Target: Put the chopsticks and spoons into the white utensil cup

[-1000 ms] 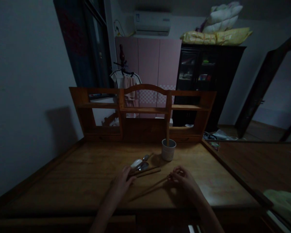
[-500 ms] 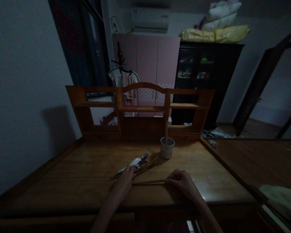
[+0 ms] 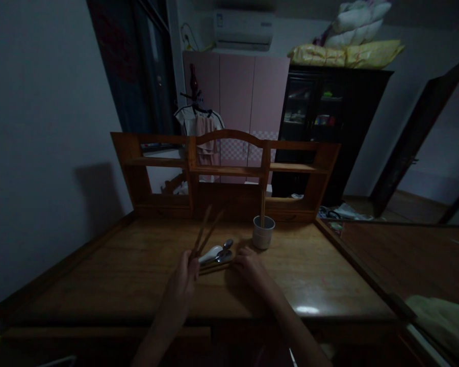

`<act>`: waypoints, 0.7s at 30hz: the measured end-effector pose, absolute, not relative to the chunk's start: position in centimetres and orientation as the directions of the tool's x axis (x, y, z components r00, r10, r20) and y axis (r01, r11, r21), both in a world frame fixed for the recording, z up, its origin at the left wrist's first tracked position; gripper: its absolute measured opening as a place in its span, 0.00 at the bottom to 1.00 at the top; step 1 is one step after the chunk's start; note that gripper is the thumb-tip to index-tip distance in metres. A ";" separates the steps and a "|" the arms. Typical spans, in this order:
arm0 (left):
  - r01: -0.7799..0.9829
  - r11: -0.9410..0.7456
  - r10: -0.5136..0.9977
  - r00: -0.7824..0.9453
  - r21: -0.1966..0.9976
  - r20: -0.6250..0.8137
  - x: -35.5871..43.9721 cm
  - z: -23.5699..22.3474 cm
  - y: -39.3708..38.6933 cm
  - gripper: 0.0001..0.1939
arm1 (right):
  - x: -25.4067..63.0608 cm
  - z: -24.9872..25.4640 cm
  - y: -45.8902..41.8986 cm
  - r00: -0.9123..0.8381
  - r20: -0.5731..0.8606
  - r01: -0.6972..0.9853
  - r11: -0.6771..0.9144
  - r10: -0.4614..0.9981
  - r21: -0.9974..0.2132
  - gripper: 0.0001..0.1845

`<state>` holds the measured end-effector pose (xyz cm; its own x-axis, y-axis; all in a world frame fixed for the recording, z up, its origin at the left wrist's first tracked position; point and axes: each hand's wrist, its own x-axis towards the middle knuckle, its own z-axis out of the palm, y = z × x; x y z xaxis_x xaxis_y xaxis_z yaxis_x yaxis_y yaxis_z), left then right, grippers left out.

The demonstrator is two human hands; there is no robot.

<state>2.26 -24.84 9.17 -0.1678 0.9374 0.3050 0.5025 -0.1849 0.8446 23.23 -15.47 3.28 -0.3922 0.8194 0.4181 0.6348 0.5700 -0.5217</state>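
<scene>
Left hand [image 3: 183,272]: clasped around thin brown chopsticks [image 3: 202,232], motion-blurred, tips spread and aimed far; half a second earlier it lay low over the cutlery's left ends.
Right hand [image 3: 248,264]: had shifted left and far, from a stick at the near right to the right ends of the brown sticks lying on the table [image 3: 214,267]; could not tell whether the fingers pinched them.
Cup: light grey, round, open-topped cup [image 3: 263,237], paler rim, stood far right of the cutlery, same spot as before; slim tan sticks [image 3: 263,206] leaned upright inside.
Spoons: smooth white spoon [image 3: 212,253] plus shiny metal spoons with oval bowls [image 3: 225,251], piled between the hands, just far of the lying sticks.
Tabletop: yellow-brown wooden tabletop [image 3: 137,285], glossy, visible grain, bright glare patch at near right.
Shelf: orange-brown wooden shelf unit [image 3: 229,134], arched centre, squared side openings, along the far edge.
</scene>
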 end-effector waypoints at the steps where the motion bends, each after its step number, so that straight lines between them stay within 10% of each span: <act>1: 0.428 -0.203 0.944 -0.153 0.881 0.292 2.6 9.3 -25.3 0.16 | 23.2 3.6 -15.7 -0.384 0.427 0.634 0.570 0.818 -0.522 0.06; 10: -0.031 -0.251 0.962 0.105 0.967 0.253 10.4 6.4 -23.9 0.15 | 26.2 13.1 -20.4 -0.377 0.443 0.136 0.522 0.813 -0.842 0.14; 21: 0.032 -0.355 0.871 0.376 0.934 0.318 15.7 4.1 -21.6 0.18 | 30.4 15.5 -21.5 -0.332 0.517 0.493 0.613 0.789 -0.618 0.05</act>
<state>15.69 -21.57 4.09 0.3759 0.8705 0.3176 0.0320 -0.3547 0.9344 30.43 -21.46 15.53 -0.3321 0.7889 0.5171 0.4928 0.6125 -0.6180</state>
